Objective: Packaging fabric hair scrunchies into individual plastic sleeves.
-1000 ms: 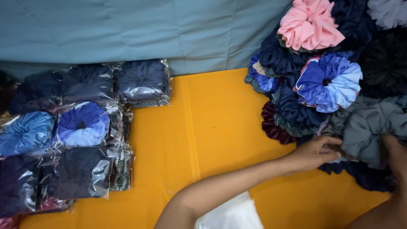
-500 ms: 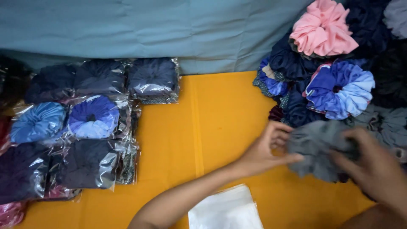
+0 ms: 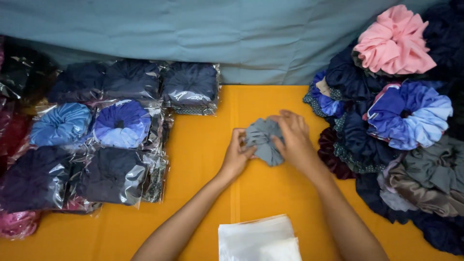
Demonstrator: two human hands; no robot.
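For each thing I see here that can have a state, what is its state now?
grey scrunchie: unbagged, bunched between both hands.
left hand: fingers pinching the scrunchie's left edge.
right hand: fingers closed over its right side.
bagged scrunchies: sealed in clear bags, laid flat.
loose scrunchies: unbagged, heaped.
clear bags: empty, stacked flat.

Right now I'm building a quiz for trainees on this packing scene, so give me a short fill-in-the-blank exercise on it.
1. Both hands, left hand and right hand, hold a ____ scrunchie.
2. The table cover under the hands is ____.
3. The topmost loose scrunchie in the pile on the right is ____.
4. The bagged scrunchies lie to the ____ of the hands.

Missing words: grey; orange; pink; left
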